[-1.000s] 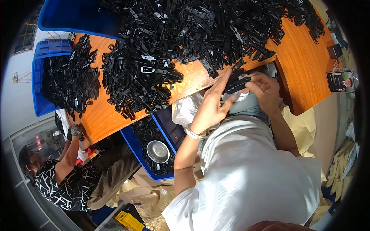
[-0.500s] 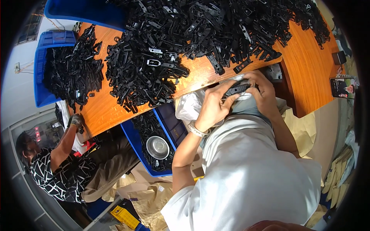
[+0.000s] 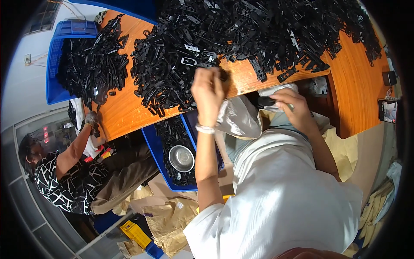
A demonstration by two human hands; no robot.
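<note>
My left hand (image 3: 207, 97) reaches up to the near edge of a heap of black plastic parts (image 3: 168, 77) on the wooden table. Its fingers are smeared by motion, so whether they grip a part cannot be told. Close to the table's front edge, above my lap, my right hand (image 3: 295, 110) is closed on a dark plastic piece (image 3: 266, 102) that sticks out to the left of the fingers. An open whitish plastic bag (image 3: 239, 116) hangs between the two hands, just below the table edge.
More black parts (image 3: 276, 34) cover the table's far side. Under the table edge stands a blue crate (image 3: 148, 140) with a metal bowl (image 3: 181, 158) on its parts. A co-worker's gloved hand (image 3: 91, 118) is at the table's left end. A phone (image 3: 387, 110) stands at right.
My left hand has let go of the dark piece both hands held and moved up-left to the heap. My right hand keeps the piece. The whole view has shifted slightly.
</note>
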